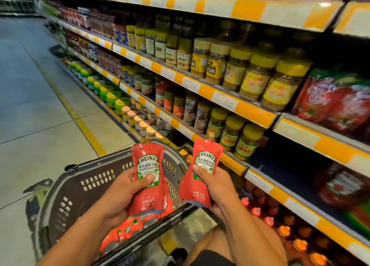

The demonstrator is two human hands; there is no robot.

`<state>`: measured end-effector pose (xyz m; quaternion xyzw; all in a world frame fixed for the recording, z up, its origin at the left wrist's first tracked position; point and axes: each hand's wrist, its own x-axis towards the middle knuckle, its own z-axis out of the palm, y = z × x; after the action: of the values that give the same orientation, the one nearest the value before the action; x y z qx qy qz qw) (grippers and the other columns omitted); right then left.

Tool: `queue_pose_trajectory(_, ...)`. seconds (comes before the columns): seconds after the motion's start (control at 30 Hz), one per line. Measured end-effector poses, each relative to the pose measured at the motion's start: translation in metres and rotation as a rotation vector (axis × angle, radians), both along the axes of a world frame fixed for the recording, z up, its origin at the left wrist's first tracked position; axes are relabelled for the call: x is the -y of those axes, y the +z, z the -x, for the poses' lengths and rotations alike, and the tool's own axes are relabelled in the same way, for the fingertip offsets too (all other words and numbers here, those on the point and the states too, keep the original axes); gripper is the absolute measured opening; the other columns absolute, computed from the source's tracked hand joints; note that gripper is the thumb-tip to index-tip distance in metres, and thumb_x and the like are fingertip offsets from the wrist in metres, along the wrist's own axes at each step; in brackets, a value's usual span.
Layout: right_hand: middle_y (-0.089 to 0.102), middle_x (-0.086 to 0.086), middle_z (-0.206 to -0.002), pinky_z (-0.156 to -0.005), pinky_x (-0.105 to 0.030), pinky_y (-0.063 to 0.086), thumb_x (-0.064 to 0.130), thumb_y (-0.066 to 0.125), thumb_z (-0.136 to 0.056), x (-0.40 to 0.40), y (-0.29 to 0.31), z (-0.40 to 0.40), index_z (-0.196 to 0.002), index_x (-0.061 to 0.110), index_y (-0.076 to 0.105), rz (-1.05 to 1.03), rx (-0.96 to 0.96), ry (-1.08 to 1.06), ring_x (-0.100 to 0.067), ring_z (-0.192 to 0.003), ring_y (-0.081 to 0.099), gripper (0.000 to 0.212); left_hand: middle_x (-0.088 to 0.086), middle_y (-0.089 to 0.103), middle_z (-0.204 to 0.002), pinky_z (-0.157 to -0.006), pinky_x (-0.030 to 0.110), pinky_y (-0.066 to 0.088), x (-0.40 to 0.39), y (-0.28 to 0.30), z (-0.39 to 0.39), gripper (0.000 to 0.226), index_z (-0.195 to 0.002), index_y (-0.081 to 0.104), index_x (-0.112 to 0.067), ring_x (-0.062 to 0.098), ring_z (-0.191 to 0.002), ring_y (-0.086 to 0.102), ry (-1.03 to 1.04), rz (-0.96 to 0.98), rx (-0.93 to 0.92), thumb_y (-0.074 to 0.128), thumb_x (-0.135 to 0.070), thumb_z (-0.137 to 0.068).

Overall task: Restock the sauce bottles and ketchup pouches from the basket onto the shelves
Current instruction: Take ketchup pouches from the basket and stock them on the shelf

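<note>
Gripping one ketchup pouch (147, 173) apiece, the left hand (122, 193) held its pouch above the basket (80, 187) rim, the right hand (212, 183) held the other pouch (204, 169) near the shelf edge (258, 182); open floor (30, 105) lay leftward.

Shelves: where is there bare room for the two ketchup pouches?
Bare blue shelf lies right of the yellow-lidded jars and left of the red pouches. The jar rows above are packed edge to edge.
</note>
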<state>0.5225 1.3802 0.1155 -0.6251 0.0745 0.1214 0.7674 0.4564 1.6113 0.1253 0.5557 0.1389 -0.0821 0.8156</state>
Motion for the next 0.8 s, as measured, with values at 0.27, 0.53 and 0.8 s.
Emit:
queue_pose_trajectory(0.27, 0.077, -0.022, -0.100, -0.078, -0.048, 0.061, 0.025, 0.083, -0.079, 0.070, 0.021, 0.037, -0.111, 0.007, 0.070, -0.168, -0.059, -0.191, -0.034, -0.081, 0.075, 0.039, 0.037, 0.065, -0.122, -0.092, 0.064, 0.055, 0.056, 0.055, 0.000, 0.043, -0.132, 0.056, -0.002, 0.054, -0.110, 0.066, -0.169, 0.066, 0.072, 0.067, -0.007, -0.091)
queue_pose_trajectory(0.53, 0.078, -0.020, -0.097, -0.069, -0.044, 0.063, 0.026, 0.080, -0.085, 0.177, 0.027, 0.075, -0.114, 0.008, 0.068, -0.109, -0.097, -0.366, -0.034, -0.080, 0.076, 0.036, 0.033, 0.069, -0.116, -0.088, 0.055, 0.058, 0.150, 0.085, -0.002, 0.040, -0.128, 0.058, 0.002, 0.052, -0.111, 0.066, -0.368, 0.029, 0.043, 0.062, -0.026, -0.099)
queue_pose_trajectory(0.8, 0.078, -0.019, -0.097, -0.083, -0.055, 0.062, 0.024, 0.081, -0.086, 0.269, 0.012, 0.109, -0.116, 0.007, 0.069, 0.062, -0.058, -0.462, -0.039, -0.087, 0.076, 0.037, 0.036, 0.068, -0.114, -0.085, 0.053, 0.061, 0.250, 0.057, -0.012, 0.042, -0.127, 0.060, 0.007, 0.043, -0.093, 0.072, -0.579, -0.058, -0.014, 0.068, -0.020, -0.096)
